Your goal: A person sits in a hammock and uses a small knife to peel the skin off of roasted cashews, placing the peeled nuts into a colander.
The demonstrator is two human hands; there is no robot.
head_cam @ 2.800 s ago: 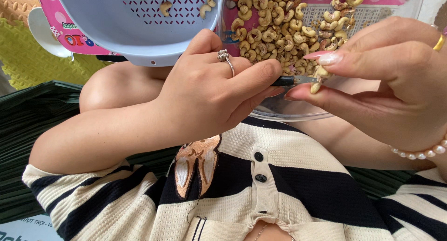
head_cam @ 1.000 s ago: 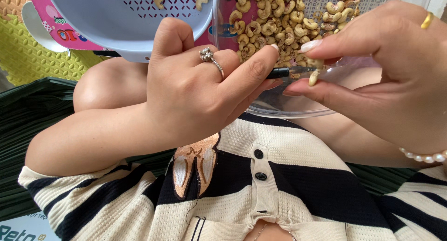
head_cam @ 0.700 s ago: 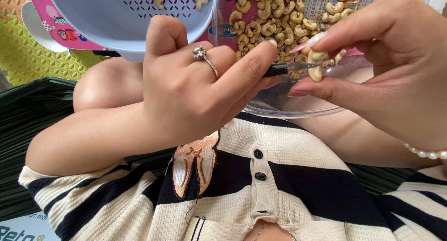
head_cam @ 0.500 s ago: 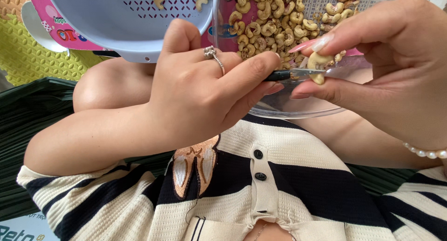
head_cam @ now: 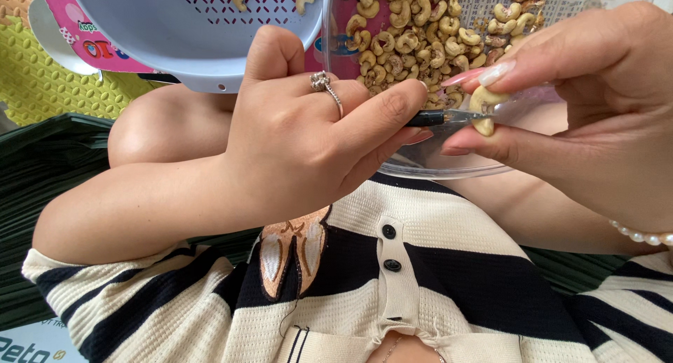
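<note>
Pinching a pale, curved cashew nut (head_cam: 482, 105) between thumb and forefinger, the right hand (head_cam: 596, 117) holds it just above the near rim of a clear plastic bowl (head_cam: 449, 168). The left hand (head_cam: 308, 142) is closed around a small dark-handled tool (head_cam: 436, 117), gripped between thumb and forefinger, and its thin metal tip touches the side of the nut. A ring (head_cam: 324, 82) with a stone sits on one finger of the left hand, and a string of pearl-like beads (head_cam: 641, 235) circles the right wrist. The clear bowl behind the hands holds a heap of cashews with brownish skins (head_cam: 406, 33). Just beside it on the left stands a light blue colander (head_cam: 189, 26) with slotted holes, holding a few nuts near its far edge. Under both lies a pink printed sheet (head_cam: 66, 26), and a yellow textured mat (head_cam: 42, 75) shows at the far left. Below the hands the person's cream and dark striped top (head_cam: 392, 293) with two dark buttons fills the lower view.
</note>
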